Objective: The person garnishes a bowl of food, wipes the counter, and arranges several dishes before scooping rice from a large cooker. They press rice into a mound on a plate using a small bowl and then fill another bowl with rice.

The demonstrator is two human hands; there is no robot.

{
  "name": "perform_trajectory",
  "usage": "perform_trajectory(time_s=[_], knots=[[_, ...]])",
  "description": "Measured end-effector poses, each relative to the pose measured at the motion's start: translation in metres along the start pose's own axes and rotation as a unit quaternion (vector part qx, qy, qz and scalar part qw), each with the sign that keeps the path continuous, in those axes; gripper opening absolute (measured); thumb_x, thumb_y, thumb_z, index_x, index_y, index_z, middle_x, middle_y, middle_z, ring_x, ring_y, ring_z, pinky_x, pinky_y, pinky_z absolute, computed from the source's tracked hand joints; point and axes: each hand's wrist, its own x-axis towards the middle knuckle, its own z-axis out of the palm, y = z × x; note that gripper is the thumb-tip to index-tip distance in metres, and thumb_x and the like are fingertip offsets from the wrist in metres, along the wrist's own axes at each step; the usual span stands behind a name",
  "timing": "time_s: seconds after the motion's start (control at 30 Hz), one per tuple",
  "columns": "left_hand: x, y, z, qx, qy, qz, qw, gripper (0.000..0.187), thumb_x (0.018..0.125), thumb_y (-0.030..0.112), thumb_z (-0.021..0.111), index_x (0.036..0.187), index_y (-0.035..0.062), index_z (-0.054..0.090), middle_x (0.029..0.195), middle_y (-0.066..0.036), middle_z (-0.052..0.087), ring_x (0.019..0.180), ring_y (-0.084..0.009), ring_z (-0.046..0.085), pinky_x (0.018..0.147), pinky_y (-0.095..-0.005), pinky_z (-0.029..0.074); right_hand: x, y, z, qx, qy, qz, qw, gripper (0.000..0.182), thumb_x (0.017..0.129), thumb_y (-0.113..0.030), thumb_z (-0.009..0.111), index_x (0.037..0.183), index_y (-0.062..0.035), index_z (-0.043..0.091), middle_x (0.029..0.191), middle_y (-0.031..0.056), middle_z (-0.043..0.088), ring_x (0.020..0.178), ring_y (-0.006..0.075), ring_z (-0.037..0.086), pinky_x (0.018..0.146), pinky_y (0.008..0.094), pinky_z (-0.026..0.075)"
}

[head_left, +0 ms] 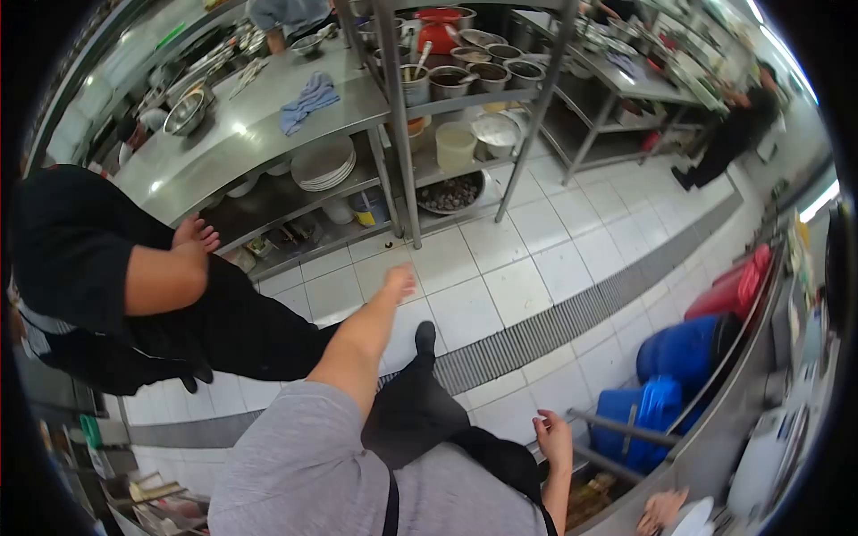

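My left hand (pixel 399 281) is stretched forward over the tiled floor, fingers loosely out and a little blurred, nothing visible in it. It is nearest to the steel counter's lower shelf and the rack post. My right hand (pixel 554 438) hangs low at my side with loosely bent fingers apart, and it is empty. Close by it are a metal rail (pixel 623 427) and a blue plastic bin (pixel 623 420). A person in black (pixel 80 241) stands to my left, one bent arm in front of the counter.
A steel counter (pixel 241 152) carries a blue cloth (pixel 310 103) and a metal bowl (pixel 185 114), with stacked plates (pixel 323 165) beneath. A rack holds several pots (pixel 451 80). A floor drain grate (pixel 518 348) crosses the tiles. Another person (pixel 737 134) stands at the far right.
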Motion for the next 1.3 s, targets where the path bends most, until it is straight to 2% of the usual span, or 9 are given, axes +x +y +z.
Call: perform_trajectory(time_s=[0.5, 0.63, 0.7, 0.9, 0.93, 1.2, 1.23, 1.27, 1.3], knots=[[0.313, 0.214, -0.196, -0.381, 0.187, -0.066, 0.903, 0.071, 0.074, 0.061, 0.05, 0.118, 0.0054, 0.04, 0.094, -0.017, 0.049, 0.069, -0.0282, 0.056, 0.058, -0.0356, 0.053, 0.298, -0.064, 0.105, -0.058, -0.283, 0.185, 0.939, 0.024, 0.083, -0.017, 0.054, 0.101, -0.0001, 0.057, 0.072, 0.0098, 0.063, 0.061, 0.0139, 0.061, 0.052, 0.0245, 0.047], [0.395, 0.178, -0.217, -0.496, 0.098, 0.076, 0.859, 0.056, 0.08, 0.042, 0.054, 0.124, 0.0112, 0.036, 0.12, -0.015, 0.039, 0.085, -0.0338, 0.054, 0.073, -0.0372, 0.052, 0.345, -0.09, 0.106, 0.03, -0.25, 0.244, 0.936, 0.026, 0.085, -0.018, 0.052, 0.104, -0.0007, 0.056, 0.08, 0.011, 0.063, 0.06, 0.0161, 0.06, 0.053, 0.0246, 0.048], [0.48, 0.116, -0.245, -0.176, 0.093, 0.27, 0.942, 0.057, 0.074, 0.028, 0.065, 0.122, 0.0084, 0.04, 0.122, -0.015, 0.039, 0.101, -0.0317, 0.049, 0.079, -0.0374, 0.049, 0.355, -0.106, 0.109, 0.001, -0.247, 0.246, 0.937, 0.026, 0.084, -0.018, 0.053, 0.104, -0.0012, 0.056, 0.079, 0.0104, 0.063, 0.061, 0.0148, 0.06, 0.053, 0.0245, 0.048], [0.391, 0.177, -0.229, -0.357, 0.148, 0.189, 0.903, 0.058, 0.066, 0.023, 0.073, 0.115, 0.0042, 0.048, 0.121, -0.015, 0.046, 0.113, -0.0292, 0.042, 0.084, -0.0372, 0.044, 0.345, -0.123, 0.1, -0.071, -0.337, 0.148, 0.927, 0.029, 0.083, -0.023, 0.054, 0.104, -0.0037, 0.058, 0.078, 0.0099, 0.064, 0.064, 0.0153, 0.062, 0.057, 0.0265, 0.049], [0.385, 0.182, -0.234, -0.328, 0.177, 0.252, 0.893, 0.038, 0.081, 0.019, 0.058, 0.114, 0.013, 0.041, 0.114, -0.012, 0.045, 0.091, -0.0292, 0.053, 0.061, -0.0365, 0.054, 0.345, -0.131, 0.096, -0.062, -0.332, 0.144, 0.93, 0.029, 0.083, -0.023, 0.054, 0.104, -0.0037, 0.058, 0.078, 0.0099, 0.064, 0.064, 0.0153, 0.062, 0.057, 0.0265, 0.049], [0.254, 0.136, -0.25, -0.577, 0.022, 0.154, 0.802, 0.027, 0.087, 0.015, 0.042, 0.109, 0.001, 0.048, 0.108, -0.013, 0.053, 0.099, -0.029, 0.051, 0.096, -0.0491, 0.037, 0.371, -0.111, 0.073, -0.099, -0.259, 0.056, 0.959, 0.03, 0.079, -0.027, 0.059, 0.102, -0.0075, 0.06, 0.077, 0.0082, 0.065, 0.063, 0.0132, 0.062, 0.058, 0.0269, 0.05], [0.266, 0.068, -0.274, -0.429, -0.302, 0.438, 0.73, 0.027, 0.088, 0.012, 0.038, 0.111, 0.0004, 0.048, 0.109, -0.015, 0.052, 0.103, -0.0301, 0.049, 0.096, -0.0525, 0.036, 0.373, -0.104, 0.075, -0.111, -0.227, 0.033, 0.967, 0.029, 0.08, -0.027, 0.058, 0.101, -0.0075, 0.061, 0.077, 0.008, 0.065, 0.062, 0.013, 0.062, 0.058, 0.0265, 0.05], [0.225, 0.051, -0.267, -0.505, 0.063, 0.186, 0.841, 0.025, 0.086, 0.009, 0.039, 0.107, -0.0017, 0.047, 0.105, -0.014, 0.052, 0.102, -0.0296, 0.048, 0.093, -0.0564, 0.036, 0.374, -0.098, 0.075, -0.049, -0.225, 0.088, 0.969, 0.031, 0.077, -0.036, 0.056, 0.095, -0.0114, 0.062, 0.075, 0.0076, 0.064, 0.064, 0.0171, 0.062, 0.061, 0.0296, 0.049], [0.144, 0.09, -0.227, -0.464, 0.144, 0.105, 0.868, 0.03, 0.084, 0.011, 0.043, 0.11, -0.0018, 0.046, 0.106, -0.013, 0.053, 0.1, -0.0288, 0.05, 0.091, -0.0517, 0.039, 0.376, -0.091, 0.078, -0.059, -0.212, 0.06, 0.974, 0.032, 0.078, -0.037, 0.054, 0.094, -0.0117, 0.063, 0.077, 0.0079, 0.064, 0.064, 0.0163, 0.062, 0.062, 0.0291, 0.049]])
